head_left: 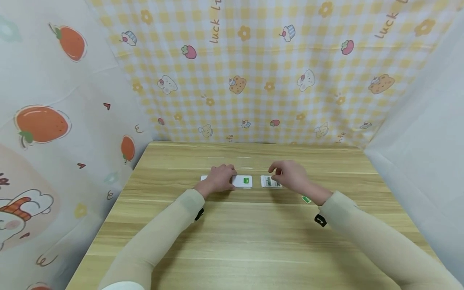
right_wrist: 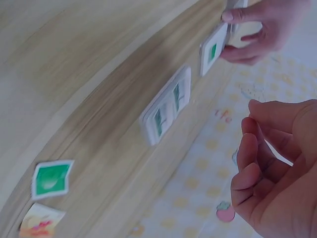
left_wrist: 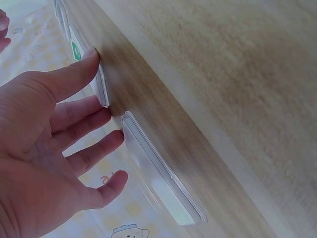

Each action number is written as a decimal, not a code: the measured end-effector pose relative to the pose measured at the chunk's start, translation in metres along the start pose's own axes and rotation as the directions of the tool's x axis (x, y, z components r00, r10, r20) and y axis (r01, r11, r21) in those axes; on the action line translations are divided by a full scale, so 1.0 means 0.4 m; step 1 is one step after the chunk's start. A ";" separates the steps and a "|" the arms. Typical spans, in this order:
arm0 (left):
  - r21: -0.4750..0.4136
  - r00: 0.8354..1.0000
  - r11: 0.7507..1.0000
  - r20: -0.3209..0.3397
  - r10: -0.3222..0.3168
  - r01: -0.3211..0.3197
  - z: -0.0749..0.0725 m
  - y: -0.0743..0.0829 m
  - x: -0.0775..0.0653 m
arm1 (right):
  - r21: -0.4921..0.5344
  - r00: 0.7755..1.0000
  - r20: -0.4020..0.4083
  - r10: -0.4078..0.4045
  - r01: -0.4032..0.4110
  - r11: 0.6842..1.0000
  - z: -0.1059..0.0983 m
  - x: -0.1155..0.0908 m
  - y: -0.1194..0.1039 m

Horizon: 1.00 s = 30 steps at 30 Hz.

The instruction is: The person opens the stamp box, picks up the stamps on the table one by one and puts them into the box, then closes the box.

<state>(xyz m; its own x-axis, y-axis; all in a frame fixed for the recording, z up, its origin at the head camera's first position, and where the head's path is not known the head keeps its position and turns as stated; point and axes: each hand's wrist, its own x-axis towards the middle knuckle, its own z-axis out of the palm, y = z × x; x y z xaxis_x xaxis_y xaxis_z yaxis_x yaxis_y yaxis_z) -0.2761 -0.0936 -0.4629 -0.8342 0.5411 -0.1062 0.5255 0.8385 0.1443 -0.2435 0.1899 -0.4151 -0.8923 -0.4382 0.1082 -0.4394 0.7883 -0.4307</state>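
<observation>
My left hand grips a flat white case with a green stamp on its face, thumb at the near long edge and fingers across it. In the left wrist view, a second flat white case lies beside the fingertips. My right hand hovers over another white case bearing two dark green stamps. Its thumb and index tips meet, the other fingers are curled, and nothing shows between them. In the right wrist view, a loose green stamp and an orange-pink stamp lie on the table.
The cases lie in a row across the wood-grain table. Faint clear strips lie behind them. A yellow checked cloth hangs at the back edge, and white printed cloth hangs at the left.
</observation>
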 end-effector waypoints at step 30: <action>-0.012 1.000 1.000 -0.015 0.007 -0.007 0.007 0.000 -0.005 | -0.057 0.988 0.088 -0.124 0.129 0.990 -0.013 -0.163 0.232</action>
<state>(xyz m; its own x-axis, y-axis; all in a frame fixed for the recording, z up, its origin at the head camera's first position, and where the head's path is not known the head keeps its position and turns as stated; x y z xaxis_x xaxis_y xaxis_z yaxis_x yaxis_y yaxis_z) -0.2738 -0.0946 -0.4656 -0.8331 0.5457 -0.0903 0.5291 0.8339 0.1569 -0.2267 0.2939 -0.4574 -0.8183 -0.5688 0.0821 -0.5564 0.7484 -0.3609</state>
